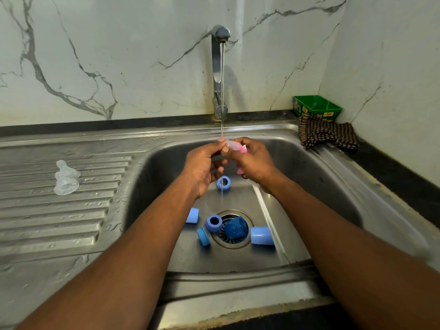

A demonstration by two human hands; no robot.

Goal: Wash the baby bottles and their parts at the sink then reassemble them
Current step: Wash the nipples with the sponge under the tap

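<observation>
Right now your right hand [252, 160] is wrapped around a pink-collared teat [234, 146] at the centre of the frame, while your left hand [204, 167] pinches its clear tip under the thin stream from the tap [220, 67]. Wet silicone is slippery, so it could slip into the sink [333, 186] among the blue parts [214, 222] near the drain. Two washed teats [65, 178] lie at left on the drainboard.
</observation>
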